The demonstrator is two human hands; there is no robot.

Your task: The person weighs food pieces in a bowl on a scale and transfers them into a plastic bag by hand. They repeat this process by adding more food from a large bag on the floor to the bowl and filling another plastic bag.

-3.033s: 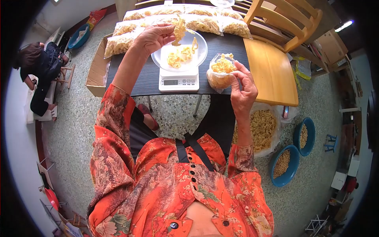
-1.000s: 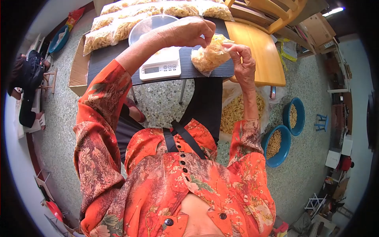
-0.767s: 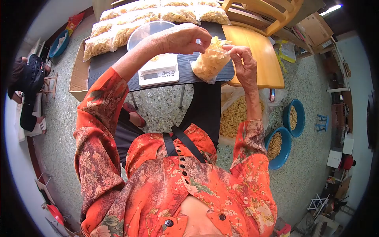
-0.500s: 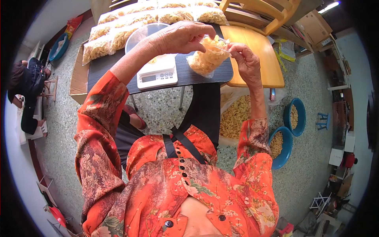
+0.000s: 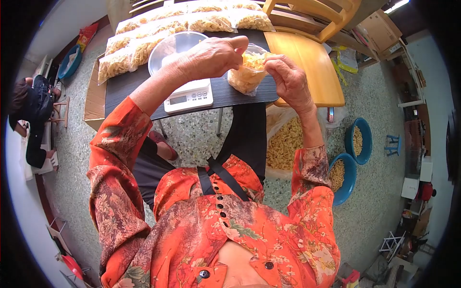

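A clear plastic bag (image 5: 246, 80) of yellowish dried pieces stands on the dark table's (image 5: 137, 98) right corner, its mouth spread wide. My left hand (image 5: 216, 56) pinches the left side of the bag's rim. On the opposite side, the fingers of my right hand (image 5: 289, 80) are closed on the rim. Beneath my left wrist is a white digital scale (image 5: 189, 96), partly hidden by the forearm. A round translucent bowl (image 5: 165, 48) is behind that arm.
Filled bags (image 5: 144, 48) line the table's back. A wooden chair (image 5: 307, 72) adjoins the right side. A large open bag of pieces (image 5: 285, 146) and blue basins (image 5: 345, 180) stand on the floor. Another person (image 5: 36, 110) sits far left.
The bag's mouth has opened wider and rounder. My left hand has shifted slightly left and down from above the bag to its rim; my right hand has also lowered a little.
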